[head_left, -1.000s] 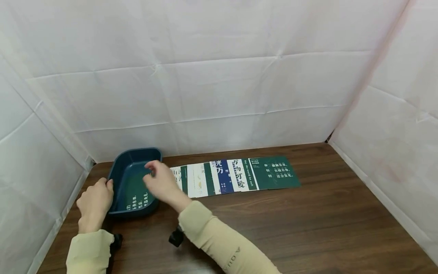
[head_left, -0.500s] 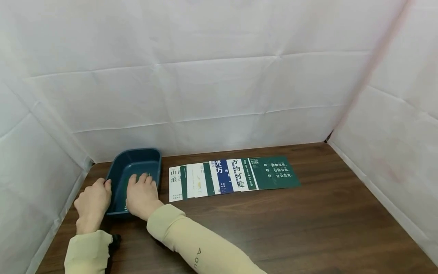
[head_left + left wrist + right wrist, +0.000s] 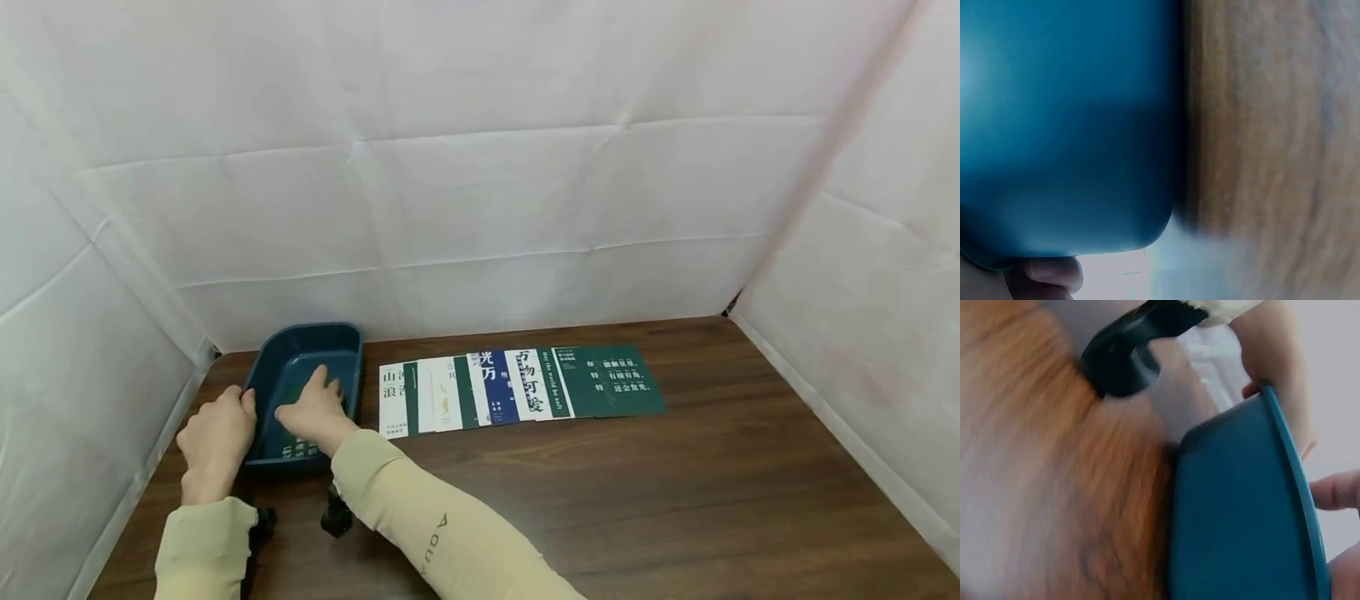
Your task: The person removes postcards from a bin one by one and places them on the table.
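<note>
A dark blue plastic tray [image 3: 264,417] stands at the left of the table. My left hand [image 3: 217,433] grips its left rim, and curled fingertips [image 3: 1054,272] show beside the tray's wall in the left wrist view. My right hand [image 3: 318,414] is over the tray's inside, thumb and index finger spread apart. Nothing shows between them. Beneath it a green card [image 3: 296,448] with pale characters lies in the tray, partly hidden by the hand. In the right wrist view the thumb or a finger [image 3: 1338,490] shows beyond the tray's rim.
A row of overlapping cards [image 3: 517,387], green, white and blue, lies on the brown wooden table [image 3: 600,500] right of the tray. White sheeting [image 3: 480,192] closes off the back and both sides. Black wrist cameras [image 3: 337,512] hang below the sleeves.
My right hand has moved left from the tray's right edge to over its inside, reaching down, then its fingers have shifted and spread. My left hand stays on the rim.
</note>
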`<control>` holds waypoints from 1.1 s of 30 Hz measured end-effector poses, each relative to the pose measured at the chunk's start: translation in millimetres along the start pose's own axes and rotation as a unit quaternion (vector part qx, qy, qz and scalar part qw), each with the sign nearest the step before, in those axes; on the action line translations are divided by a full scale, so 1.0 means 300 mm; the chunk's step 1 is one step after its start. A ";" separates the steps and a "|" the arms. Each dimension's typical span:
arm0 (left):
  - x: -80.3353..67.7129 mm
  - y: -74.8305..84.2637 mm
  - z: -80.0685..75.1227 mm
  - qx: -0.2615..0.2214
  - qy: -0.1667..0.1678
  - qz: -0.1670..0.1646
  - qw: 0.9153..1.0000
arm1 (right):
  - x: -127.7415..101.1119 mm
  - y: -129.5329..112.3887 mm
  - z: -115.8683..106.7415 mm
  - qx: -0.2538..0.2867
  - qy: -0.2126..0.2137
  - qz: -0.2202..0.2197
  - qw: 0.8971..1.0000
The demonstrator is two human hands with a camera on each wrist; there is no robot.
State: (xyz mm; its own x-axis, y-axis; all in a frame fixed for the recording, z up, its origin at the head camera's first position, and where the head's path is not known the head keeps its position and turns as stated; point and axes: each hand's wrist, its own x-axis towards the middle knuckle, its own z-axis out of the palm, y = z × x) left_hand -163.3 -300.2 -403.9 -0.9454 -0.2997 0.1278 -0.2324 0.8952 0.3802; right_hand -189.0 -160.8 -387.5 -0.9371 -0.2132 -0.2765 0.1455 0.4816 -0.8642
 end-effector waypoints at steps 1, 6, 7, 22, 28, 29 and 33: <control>0.003 0.002 0.000 0.001 0.001 0.001 1.000 | 0.005 -0.001 0.000 0.027 0.002 0.010 1.000; 0.012 0.008 -0.001 0.005 0.002 -0.008 1.000 | 0.023 0.000 0.001 0.188 0.021 0.055 0.980; 0.012 0.007 -0.001 0.006 0.003 -0.009 1.000 | 0.026 0.000 0.000 0.222 0.027 0.059 0.973; -0.001 0.007 0.004 0.007 0.014 -0.009 1.000 | 0.035 -0.005 -0.005 0.383 0.041 0.084 0.919; -0.001 0.008 0.003 0.007 0.006 -0.010 1.000 | 0.037 -0.011 -0.010 0.393 0.040 0.100 0.913; -0.001 0.008 0.003 0.006 0.006 -0.009 1.000 | 0.036 -0.011 -0.010 0.389 0.038 0.103 0.915; 0.000 0.008 0.003 0.004 0.014 -0.002 1.000 | 0.037 -0.009 -0.008 0.359 0.025 0.109 0.927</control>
State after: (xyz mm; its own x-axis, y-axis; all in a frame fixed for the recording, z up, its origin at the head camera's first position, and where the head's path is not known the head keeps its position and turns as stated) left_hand -164.0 -297.7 -403.8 -0.9378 -0.3126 0.1511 -0.2385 0.8962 0.3741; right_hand -200.5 -162.5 -387.2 -0.8719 -0.1289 -0.4724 0.4892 -0.1857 -0.8522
